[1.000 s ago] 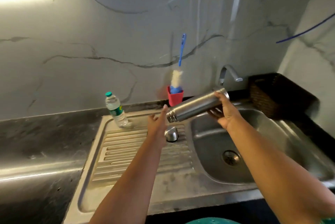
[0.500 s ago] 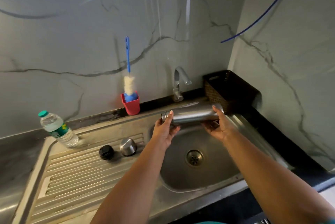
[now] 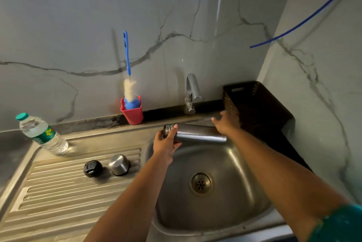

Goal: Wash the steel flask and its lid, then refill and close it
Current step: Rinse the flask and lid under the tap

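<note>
Meanwhile, over the sink [image 3: 244, 192], a person's left hand [image 3: 165, 143] grips the steel flask [image 3: 197, 135] near its open mouth, fingers and thumb curled round the neck. The flask lies almost level above the basin, its long axis running left to right, mouth to the person's left and base pointing right, roughly below the tap [image 3: 193, 93] at the back wall. The right hand [image 3: 225, 124] is off the flask, reaching past its base toward the tap and the dark basket [image 3: 254, 108]; its fingers look loosely spread and hold nothing (motion blur hides the fingertips). By this reading the right hand is the nearer one to the tap, so turning on the water likely falls to it, while the left would have to swing the mouth up and under the spout. On the draining board well to the left sit the steel lid [image 3: 119, 164] and a black stopper [image 3: 93, 168], side by side, beside a plastic water bottle [image 3: 42, 134], with a bottle brush [image 3: 128, 77] standing in a red cup [image 3: 133, 113]
</note>
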Motion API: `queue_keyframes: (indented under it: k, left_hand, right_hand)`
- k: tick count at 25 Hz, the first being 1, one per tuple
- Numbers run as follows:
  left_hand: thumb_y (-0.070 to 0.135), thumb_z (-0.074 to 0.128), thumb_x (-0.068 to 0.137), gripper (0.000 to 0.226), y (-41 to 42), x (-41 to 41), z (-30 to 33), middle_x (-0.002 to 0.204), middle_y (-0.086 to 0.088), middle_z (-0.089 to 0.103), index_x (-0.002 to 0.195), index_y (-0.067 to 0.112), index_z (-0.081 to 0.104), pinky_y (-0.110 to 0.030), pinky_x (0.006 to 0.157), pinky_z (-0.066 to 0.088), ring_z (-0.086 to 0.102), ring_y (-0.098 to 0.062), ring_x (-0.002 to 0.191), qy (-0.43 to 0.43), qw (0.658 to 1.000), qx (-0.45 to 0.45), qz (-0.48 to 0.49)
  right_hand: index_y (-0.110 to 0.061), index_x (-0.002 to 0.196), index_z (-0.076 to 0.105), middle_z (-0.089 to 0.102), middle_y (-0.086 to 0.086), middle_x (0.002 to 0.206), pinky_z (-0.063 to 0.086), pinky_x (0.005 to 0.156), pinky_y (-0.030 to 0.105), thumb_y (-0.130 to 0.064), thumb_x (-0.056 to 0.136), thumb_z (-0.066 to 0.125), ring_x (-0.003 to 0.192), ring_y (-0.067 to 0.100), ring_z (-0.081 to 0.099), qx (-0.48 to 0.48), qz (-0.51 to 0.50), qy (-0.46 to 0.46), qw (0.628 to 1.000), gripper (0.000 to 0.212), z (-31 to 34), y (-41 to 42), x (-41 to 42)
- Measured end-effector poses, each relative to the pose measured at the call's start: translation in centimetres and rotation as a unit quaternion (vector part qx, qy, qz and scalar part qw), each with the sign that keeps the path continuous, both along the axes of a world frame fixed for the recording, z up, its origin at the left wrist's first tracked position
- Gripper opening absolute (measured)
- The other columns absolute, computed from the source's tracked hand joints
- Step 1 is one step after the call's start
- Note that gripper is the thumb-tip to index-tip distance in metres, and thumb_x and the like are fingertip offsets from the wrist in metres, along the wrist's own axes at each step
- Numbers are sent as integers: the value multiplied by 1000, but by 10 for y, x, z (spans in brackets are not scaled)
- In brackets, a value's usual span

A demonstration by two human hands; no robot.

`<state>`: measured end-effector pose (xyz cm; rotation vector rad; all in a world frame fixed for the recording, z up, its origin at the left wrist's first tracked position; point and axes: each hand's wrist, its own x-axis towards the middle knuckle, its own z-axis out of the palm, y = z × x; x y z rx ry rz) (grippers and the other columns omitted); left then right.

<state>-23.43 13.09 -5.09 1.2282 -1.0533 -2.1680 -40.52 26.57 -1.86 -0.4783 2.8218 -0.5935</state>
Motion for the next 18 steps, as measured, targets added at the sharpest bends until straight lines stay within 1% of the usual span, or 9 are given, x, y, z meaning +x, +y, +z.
queue_keyframes:
  k: [2,4,6,9,11,13,14,15,18]
  left_hand:
    - [25,79,80,45,-2,-3,-5,123,-13,59,118,20,53,-40,83,60,63,-31,111,-3,1000,-10,-5]
    - [25,78,81,45,-4,-1,-8,122,-13,58,118,19,53,-38,80,60,63,-30,111,-7,1000,-17,-4]
    - [23,77,81,39,-7,2,-12,121,-14,59,114,18,57,-36,78,60,63,-28,109,-2,1000,-19,5]
    - [21,75,84,34,-11,7,-14,117,-12,59,113,16,59,-36,80,60,64,-26,105,1,1000,-19,5]
    - [22,76,83,39,-14,9,-14,116,-11,59,117,17,58,-37,81,60,64,-26,105,5,1000,-17,3]
    - [22,76,83,44,-16,11,-14,115,-10,59,122,18,56,-36,81,60,64,-25,104,5,1000,-16,3]
    - [22,76,83,42,-16,11,-15,115,-10,59,120,18,56,-36,80,60,64,-25,104,6,1000,-14,2]
    - [22,75,84,38,-14,12,-15,115,-10,59,117,19,57,-36,80,60,64,-26,104,8,1000,-11,3]
    - [21,75,84,32,-11,12,-17,115,-12,60,111,18,59,-34,76,61,65,-27,105,13,1000,-12,3]
  right_hand:
    - [-8,135,49,47,14,139,40,102,38,-42,92,57,126,32,45,-23,92,16,995,55,10,-32,-10]
    - [-4,127,54,56,15,129,46,98,38,-41,88,65,117,30,55,-63,138,-12,988,54,16,-60,-13]
    - [-3,118,57,63,15,116,51,90,40,-42,85,69,104,28,61,-130,122,-61,982,52,23,-80,-15]
    - [0,119,55,62,14,111,54,87,39,-38,86,69,102,29,62,-160,93,-97,978,52,24,-95,-19]
    - [-2,114,56,61,13,103,55,81,37,-28,88,69,95,28,64,-178,64,-110,976,39,20,-99,-19]
    - [-6,97,58,60,7,87,53,68,32,-21,91,64,81,25,63,-202,38,-122,971,17,14,-103,-19]
    - [-7,90,57,58,6,81,49,62,28,-19,92,62,77,24,60,-207,30,-121,970,13,12,-103,-18]
    - [-7,86,56,56,5,78,45,60,26,-18,93,60,75,23,58,-210,27,-120,970,13,12,-104,-16]
    - [-7,88,53,54,5,80,47,67,29,-18,93,61,74,21,56,-229,23,-121,966,14,11,-103,-16]
